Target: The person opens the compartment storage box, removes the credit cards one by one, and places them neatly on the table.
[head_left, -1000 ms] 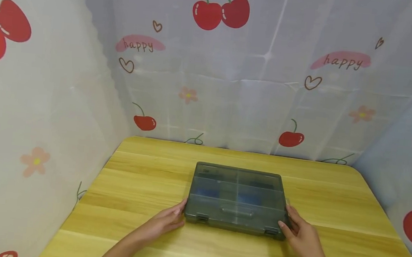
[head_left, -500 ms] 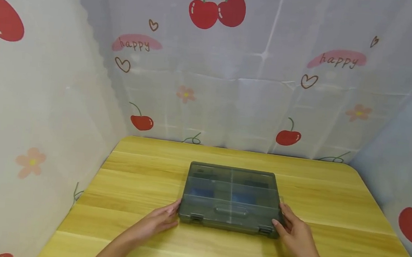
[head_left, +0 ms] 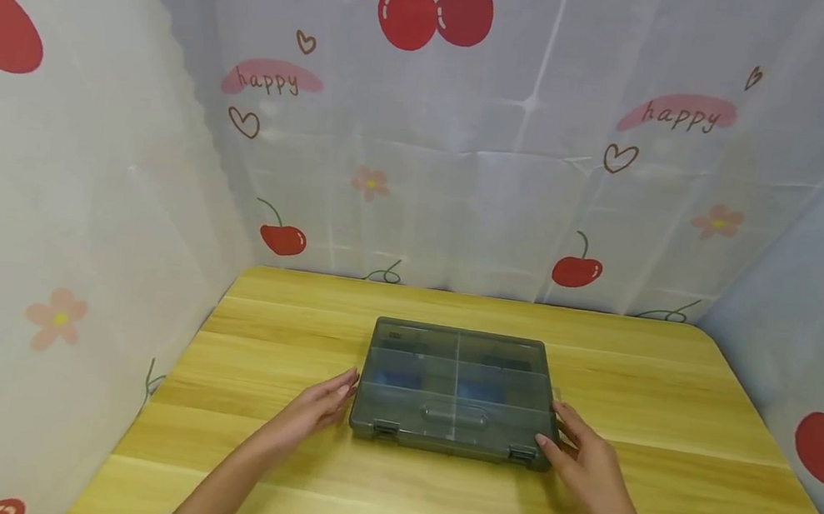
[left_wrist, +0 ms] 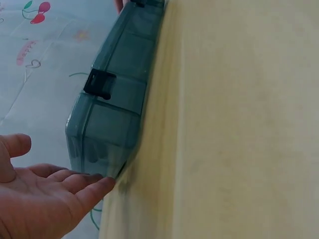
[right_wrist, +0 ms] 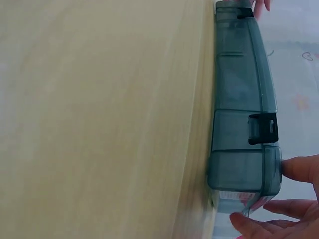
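A translucent dark-grey plastic compartment box [head_left: 455, 391] lies on the wooden table [head_left: 253, 408], its lid closed and two latches facing the person. Through the lid, dividers and dark and blue contents show dimly. My left hand [head_left: 313, 410] is at the box's left side, fingers fairly straight; in the left wrist view, the fingertips [left_wrist: 102, 184] are right at its lower corner, the thumb held away from it. At the right front corner my right hand [head_left: 589, 468] grips the box, its thumb on the lid edge and its other fingers along the side.
Behind the table hangs a pale curtain [head_left: 450, 177] printed with cherries, hearts and "happy". More of the same cloth [head_left: 82, 239] closes in the left side, and the right side too. A black latch [right_wrist: 263, 128] stands out from the box's front.
The left hand's thumb and fingers have come off the box's left front edge, and that hand has shifted slightly up and left. The right hand keeps its grip. The view has shifted slightly.
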### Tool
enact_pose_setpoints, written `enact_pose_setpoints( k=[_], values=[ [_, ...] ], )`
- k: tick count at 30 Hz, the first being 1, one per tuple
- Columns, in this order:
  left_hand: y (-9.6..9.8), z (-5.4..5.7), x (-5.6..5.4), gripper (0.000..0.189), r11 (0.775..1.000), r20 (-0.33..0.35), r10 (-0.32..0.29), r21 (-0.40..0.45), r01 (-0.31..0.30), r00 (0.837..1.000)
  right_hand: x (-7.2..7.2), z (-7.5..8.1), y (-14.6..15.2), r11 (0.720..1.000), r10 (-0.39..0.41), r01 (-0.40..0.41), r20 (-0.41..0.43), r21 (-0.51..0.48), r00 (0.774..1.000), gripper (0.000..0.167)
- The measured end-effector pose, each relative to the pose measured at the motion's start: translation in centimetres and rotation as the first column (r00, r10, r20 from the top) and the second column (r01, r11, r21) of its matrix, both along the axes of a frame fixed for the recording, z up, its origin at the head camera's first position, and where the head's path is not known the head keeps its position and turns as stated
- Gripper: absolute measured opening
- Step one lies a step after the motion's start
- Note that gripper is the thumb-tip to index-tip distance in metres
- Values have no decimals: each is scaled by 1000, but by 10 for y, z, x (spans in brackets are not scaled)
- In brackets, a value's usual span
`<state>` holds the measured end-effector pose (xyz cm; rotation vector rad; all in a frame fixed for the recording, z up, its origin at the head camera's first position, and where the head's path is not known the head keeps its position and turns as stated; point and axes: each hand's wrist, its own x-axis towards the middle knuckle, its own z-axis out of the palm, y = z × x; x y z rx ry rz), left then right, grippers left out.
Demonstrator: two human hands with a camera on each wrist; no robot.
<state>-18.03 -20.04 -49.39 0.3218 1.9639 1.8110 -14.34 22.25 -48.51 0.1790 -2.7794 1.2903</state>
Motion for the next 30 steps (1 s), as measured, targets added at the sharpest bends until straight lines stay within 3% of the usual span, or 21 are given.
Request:
enact_pose_setpoints(
  k=[7, 15, 25, 30],
  values=[
    [11, -9, -30, 60, 989, -8, 150, -9, -150, 989, 2, 1, 2, 994, -6, 26, -179, 108, 984, 55],
    [18, -27, -56, 67, 986, -28, 168, -13, -168, 985, 6, 1, -3, 985, 23, 41, -360, 169, 933, 41],
    [23, -44, -64, 70, 989, -100, 145, 47, -140, 984, 5, -5, -1, 978, 168, -88, -462, 189, 871, 34],
    [20, -49, -63, 67, 988, -135, 148, 57, -141, 980, 3, -8, -1, 973, 217, -153, -470, 171, 855, 33]
  ],
)
